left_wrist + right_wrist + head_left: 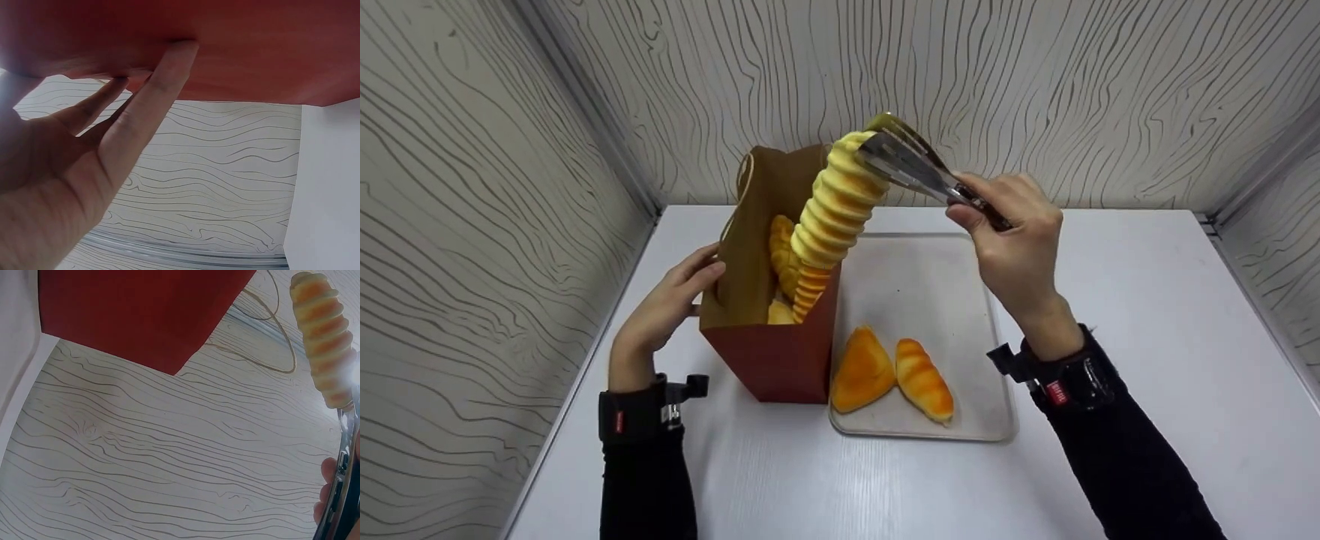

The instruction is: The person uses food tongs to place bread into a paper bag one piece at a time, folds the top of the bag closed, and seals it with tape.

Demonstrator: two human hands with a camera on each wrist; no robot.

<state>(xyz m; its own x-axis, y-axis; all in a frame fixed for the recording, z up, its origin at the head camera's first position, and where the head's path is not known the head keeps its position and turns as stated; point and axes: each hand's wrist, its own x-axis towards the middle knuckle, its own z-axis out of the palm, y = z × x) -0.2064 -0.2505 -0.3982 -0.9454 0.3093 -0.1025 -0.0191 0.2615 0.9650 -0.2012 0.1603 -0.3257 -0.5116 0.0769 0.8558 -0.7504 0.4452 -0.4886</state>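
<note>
The right hand (1020, 232) grips metal tongs (911, 161), whose tips pinch one end of a pale yellow spiral-ridged bread roll (840, 202). That roll hangs tilted over the mouth of a red paper bag (787, 367) with a brown inside. Several other breads lie in the bag, among them a ridged golden bread (784, 247); their lower parts are hidden. Against the bag's left side rest the fingers of the left hand (664, 300). In the left wrist view its fairly straight fingers (140, 121) touch the red outer wall.
Right of the bag, a pale tray (919, 292) lies on the white table (1125, 315). It carries a triangular bun (864, 371) and an oblong striped bun (924, 381). A cord handle (745, 176) loops from the bag's rim. Wood-patterned panels (1035, 90) enclose the table.
</note>
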